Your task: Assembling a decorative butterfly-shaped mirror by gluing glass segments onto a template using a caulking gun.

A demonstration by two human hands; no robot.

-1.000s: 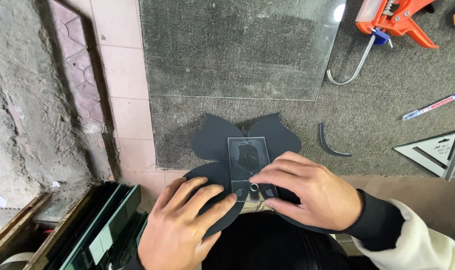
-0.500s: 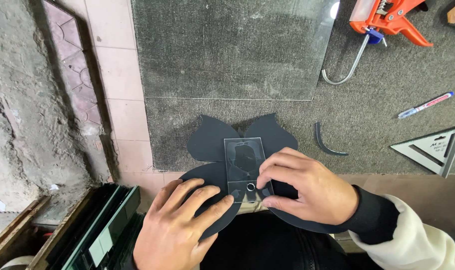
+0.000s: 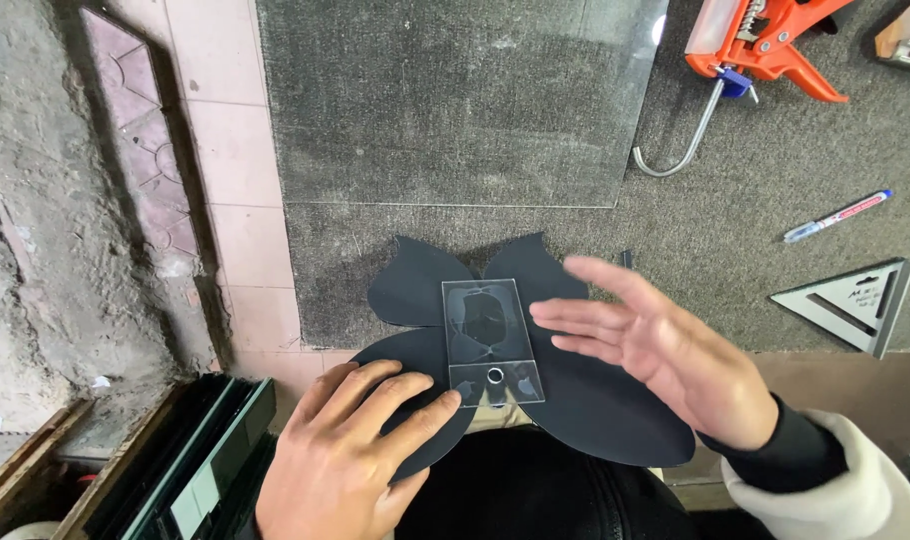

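Lifted off since half a second ago, the right hand (image 3: 665, 350) now hovers, fingers spread, gripping nothing; left of it the left hand (image 3: 360, 450) presses flat, fingertips on the black butterfly-shaped sheet (image 3: 415, 290) beside the small clear glass plate (image 3: 490, 340) lying on it; beyond lies a large glass pane (image 3: 455, 100); rightward, clear mat, then marker pen (image 3: 837, 216), set square (image 3: 860, 300), orange caulking gun (image 3: 765, 45).
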